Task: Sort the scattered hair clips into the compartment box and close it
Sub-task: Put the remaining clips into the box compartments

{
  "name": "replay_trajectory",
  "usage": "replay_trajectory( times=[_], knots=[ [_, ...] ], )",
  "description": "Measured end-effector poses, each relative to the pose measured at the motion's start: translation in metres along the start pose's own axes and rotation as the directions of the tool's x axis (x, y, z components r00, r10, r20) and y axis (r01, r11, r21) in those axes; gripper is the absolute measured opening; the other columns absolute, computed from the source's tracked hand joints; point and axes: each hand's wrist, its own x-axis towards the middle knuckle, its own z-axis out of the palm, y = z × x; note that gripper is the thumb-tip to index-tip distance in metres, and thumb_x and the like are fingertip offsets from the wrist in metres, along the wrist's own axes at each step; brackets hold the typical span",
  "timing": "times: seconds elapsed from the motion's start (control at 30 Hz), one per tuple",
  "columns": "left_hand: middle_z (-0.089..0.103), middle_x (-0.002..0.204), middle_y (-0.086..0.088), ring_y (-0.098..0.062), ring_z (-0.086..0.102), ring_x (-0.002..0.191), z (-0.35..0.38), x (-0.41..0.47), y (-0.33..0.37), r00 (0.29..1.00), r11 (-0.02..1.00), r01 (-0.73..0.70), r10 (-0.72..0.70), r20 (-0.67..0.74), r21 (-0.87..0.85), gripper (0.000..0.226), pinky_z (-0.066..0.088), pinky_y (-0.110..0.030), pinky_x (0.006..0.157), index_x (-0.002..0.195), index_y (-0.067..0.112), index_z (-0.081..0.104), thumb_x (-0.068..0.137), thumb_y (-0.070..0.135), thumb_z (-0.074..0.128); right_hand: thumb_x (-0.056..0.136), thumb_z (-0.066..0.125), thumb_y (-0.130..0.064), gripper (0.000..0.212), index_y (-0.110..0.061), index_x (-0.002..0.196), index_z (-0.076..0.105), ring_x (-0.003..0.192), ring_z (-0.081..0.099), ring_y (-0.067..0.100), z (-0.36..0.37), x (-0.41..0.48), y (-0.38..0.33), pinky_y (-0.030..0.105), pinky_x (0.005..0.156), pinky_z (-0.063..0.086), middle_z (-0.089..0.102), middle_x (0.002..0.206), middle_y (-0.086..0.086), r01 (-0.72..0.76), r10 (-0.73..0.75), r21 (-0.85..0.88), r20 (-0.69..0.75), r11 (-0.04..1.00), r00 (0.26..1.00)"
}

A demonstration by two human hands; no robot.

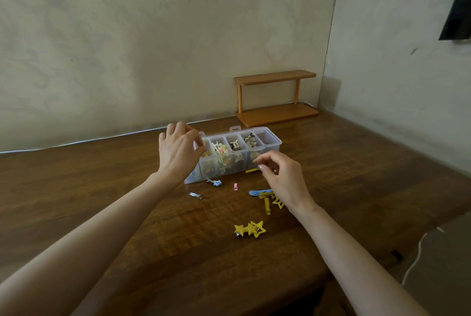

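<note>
On wooden table (pixel 102 188), centre: clear compartment box (pixel 270 153), uncovered, several compartments holding clips. Left hand (pixel 178 150) at box's 9 o'clock end, fingers curled over end compartment; grasp cannot be told. Right hand (pixel 283 175) at box's 5 o'clock, fingertips drawn together; anything pinched, cannot tell. Loose at box's 6 o'clock: silver clip (pixel 196 195), blue-tipped clip (pixel 215 182), pink clip (pixel 235 186), blue snap clip (pixel 258 192), yellow bar clips (pixel 267 205), yellow star clip (pixel 251 230) nearest viewer. Wooden shelf (pixel 276 98) at box's 1 o'clock, against wall.

The star clip (pixel 250 230) is yellow, the box (pixel 276 143) clear, the table (pixel 178 239) brown-grained.
</note>
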Motion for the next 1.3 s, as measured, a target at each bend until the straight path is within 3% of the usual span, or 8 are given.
replay_trajectory(
  times=[0.23, 0.4, 0.5, 0.63, 0.73, 0.87, 0.97, 1.3],
  knots=[
    [0.056, 0.101, -0.004, -0.023, 0.047, 0.098, -0.007, -0.03, 0.022, 0.979, 0.969, -0.204, 0.198, -0.054, -0.142, 0.018, 0.036, -0.031, 0.079, 0.091, 0.016, 0.062, 0.077, 0.024, 0.07, 0.088, 0.06, -0.005, 0.017, -0.016, 0.099, 0.066, 0.089, 0.059, 0.005, -0.001, 0.001, 0.001, 0.011, 0.071, 0.047, 0.064, 0.099, -0.004, -0.023, 0.023, -0.021, -0.009, 1.0, 1.0],
    [0.054, 0.106, -0.002, -0.017, 0.045, 0.099, 0.006, -0.049, 0.047, 0.93, 0.911, -0.327, 0.358, 0.087, -0.25, 0.021, 0.04, -0.029, 0.082, 0.097, 0.017, 0.062, 0.08, 0.027, 0.067, 0.088, 0.059, -0.004, 0.016, -0.017, 0.096, 0.066, 0.085, 0.058, 0.004, -0.008, 0.004, -0.001, 0.017, 0.072, 0.051, 0.063, 0.095, -0.006, -0.031, 0.031, -0.015, -0.009, 0.999, 0.999],
    [0.053, 0.11, -0.001, -0.018, 0.044, 0.105, 0.021, -0.053, 0.056, 0.895, 0.898, -0.34, 0.4, 0.197, -0.281, 0.026, 0.039, -0.029, 0.087, 0.103, 0.018, 0.063, 0.081, 0.031, 0.065, 0.087, 0.062, -0.01, 0.012, -0.019, 0.094, 0.066, 0.083, 0.058, 0.006, -0.014, 0.009, -0.002, 0.025, 0.073, 0.054, 0.062, 0.093, -0.008, -0.049, 0.057, -0.086, 0.085, 0.995, 0.995],
    [0.049, 0.112, 0.001, -0.016, 0.041, 0.103, 0.033, -0.055, 0.064, 0.866, 0.9, -0.34, 0.413, 0.281, -0.275, 0.03, 0.04, -0.03, 0.086, 0.11, 0.021, 0.06, 0.084, 0.036, 0.06, 0.084, 0.066, -0.021, 0.011, -0.026, 0.094, 0.066, 0.09, 0.052, 0.008, -0.023, 0.009, 0.0, 0.02, 0.075, 0.043, 0.062, 0.096, -0.009, 0.002, 0.062, -0.253, 0.245, 0.967, 0.967],
    [0.052, 0.108, -0.001, -0.017, 0.043, 0.099, 0.035, -0.055, 0.065, 0.867, 0.883, -0.392, 0.448, 0.216, -0.259, 0.025, 0.039, -0.029, 0.084, 0.106, 0.016, 0.06, 0.086, 0.031, 0.059, 0.079, 0.072, -0.028, 0.014, -0.027, 0.092, 0.068, 0.094, 0.044, 0.008, -0.029, 0.002, 0.007, 0.013, 0.073, 0.035, 0.061, 0.096, -0.01, 0.04, 0.045, -0.256, 0.318, 0.966, 0.947],
    [0.056, 0.1, -0.002, -0.02, 0.048, 0.094, 0.037, -0.057, 0.061, 0.859, 0.863, -0.456, 0.491, 0.145, -0.217, 0.014, 0.043, -0.031, 0.082, 0.094, 0.013, 0.061, 0.084, 0.024, 0.06, 0.075, 0.075, -0.034, 0.016, -0.028, 0.088, 0.068, 0.102, 0.045, 0.011, -0.028, -0.009, 0.016, 0.028, 0.087, 0.038, 0.06, 0.098, -0.01, 0.105, -0.007, -0.297, 0.312, 0.949, 0.95],
    [0.057, 0.094, -0.002, -0.02, 0.052, 0.091, 0.035, -0.058, 0.053, 0.861, 0.858, -0.471, 0.498, 0.105, -0.205, 0.008, 0.047, -0.032, 0.079, 0.088, 0.016, 0.061, 0.082, 0.021, 0.062, 0.075, 0.074, -0.033, 0.017, -0.026, 0.09, 0.07, 0.106, 0.043, 0.01, -0.027, -0.013, 0.018, 0.028, 0.091, 0.035, 0.059, 0.102, -0.008, 0.131, -0.035, -0.322, 0.287, 0.938, 0.957],
    [0.06, 0.095, -0.001, -0.013, 0.055, 0.083, 0.01, -0.062, 0.029, 0.941, 0.883, -0.283, 0.331, 0.07, -0.375, 0.006, 0.052, -0.03, 0.069, 0.095, 0.015, 0.052, 0.089, 0.018, 0.053, 0.079, 0.071, -0.033, 0.013, -0.027, 0.09, 0.066, 0.101, 0.045, 0.008, -0.024, -0.015, 0.014, 0.031, 0.089, 0.042, 0.057, 0.096, -0.015, 0.139, -0.068, -0.235, 0.286, 0.962, 0.956]
  ],
)
